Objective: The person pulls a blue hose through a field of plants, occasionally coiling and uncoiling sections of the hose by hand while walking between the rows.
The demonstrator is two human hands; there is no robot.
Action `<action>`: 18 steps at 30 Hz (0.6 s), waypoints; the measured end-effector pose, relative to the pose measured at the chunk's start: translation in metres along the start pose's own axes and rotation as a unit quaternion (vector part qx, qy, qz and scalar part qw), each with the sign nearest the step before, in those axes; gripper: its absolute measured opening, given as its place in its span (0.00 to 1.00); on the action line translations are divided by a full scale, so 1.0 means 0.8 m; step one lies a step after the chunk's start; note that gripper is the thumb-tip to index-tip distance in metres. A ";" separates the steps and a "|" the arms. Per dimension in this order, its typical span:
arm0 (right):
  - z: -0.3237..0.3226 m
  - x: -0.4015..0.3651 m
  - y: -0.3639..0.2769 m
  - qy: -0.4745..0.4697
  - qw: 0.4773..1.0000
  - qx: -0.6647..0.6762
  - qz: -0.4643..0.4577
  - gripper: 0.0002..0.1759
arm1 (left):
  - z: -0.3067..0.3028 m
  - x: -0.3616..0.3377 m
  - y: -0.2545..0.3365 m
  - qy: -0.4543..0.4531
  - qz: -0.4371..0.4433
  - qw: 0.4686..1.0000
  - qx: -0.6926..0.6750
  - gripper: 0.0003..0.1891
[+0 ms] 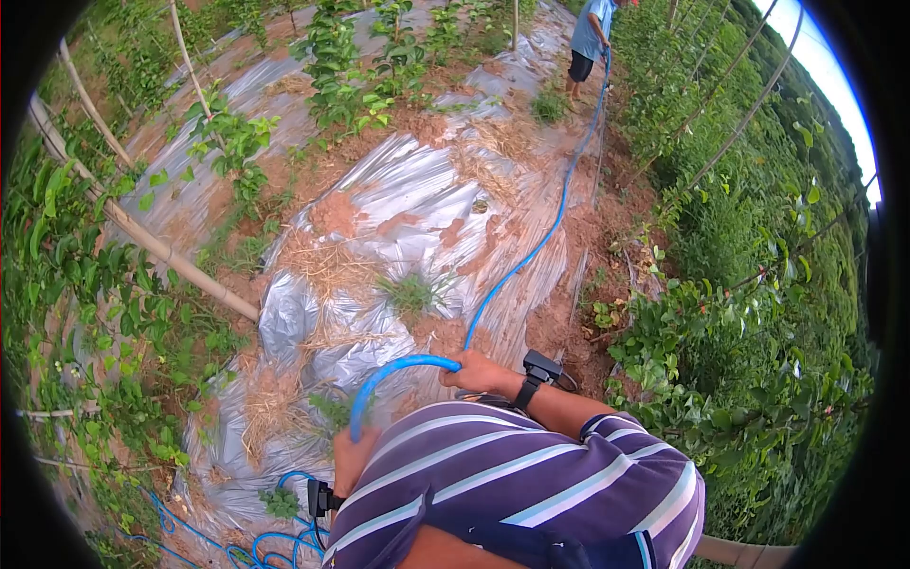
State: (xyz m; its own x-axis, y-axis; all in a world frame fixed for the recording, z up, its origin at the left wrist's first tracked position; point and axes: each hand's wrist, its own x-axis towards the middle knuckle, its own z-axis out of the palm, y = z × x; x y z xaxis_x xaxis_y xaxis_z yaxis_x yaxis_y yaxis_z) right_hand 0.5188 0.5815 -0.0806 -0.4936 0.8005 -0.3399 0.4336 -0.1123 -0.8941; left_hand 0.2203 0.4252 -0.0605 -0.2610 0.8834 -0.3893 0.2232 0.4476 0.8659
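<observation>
A blue hose [398,366] arches between my two hands. My right hand [474,372] is closed round it in front of my chest, a black device strapped at the wrist. Lower and to the left, my left hand [351,457] grips the same hose near its downward bend; my striped shirt hides part of that hand. Beyond my right hand the hose runs away up the path to another person [591,43] in a blue shirt, whose hand is on it. Behind my left wrist, loose coils of the hose [275,545] lie on the ground.
Silvery plastic sheeting [417,199] covers much of the sloping ground, with red soil and dry straw [327,266] on it. A wooden pole [180,261] leans at the left among leafy plants. Dense green bushes [739,313] line the right side.
</observation>
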 end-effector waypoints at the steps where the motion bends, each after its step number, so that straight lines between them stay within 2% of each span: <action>1: 0.000 0.000 0.000 0.001 1.000 -0.003 0.002 0.11 | 0.000 0.000 0.001 0.001 0.000 1.000 -0.002 0.12; 18: -0.002 -0.002 -0.008 0.000 1.000 -0.011 0.009 0.10 | 0.000 -0.001 0.004 -0.008 -0.007 1.000 -0.013 0.12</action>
State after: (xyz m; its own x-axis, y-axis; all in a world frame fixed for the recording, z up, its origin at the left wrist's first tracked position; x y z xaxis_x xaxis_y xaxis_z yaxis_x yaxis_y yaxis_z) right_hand 0.5179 0.5823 -0.0736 -0.4863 0.7982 -0.3555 0.4593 -0.1126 -0.8811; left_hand 0.2213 0.4255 -0.0576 -0.2484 0.8792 -0.4067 0.1949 0.4566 0.8681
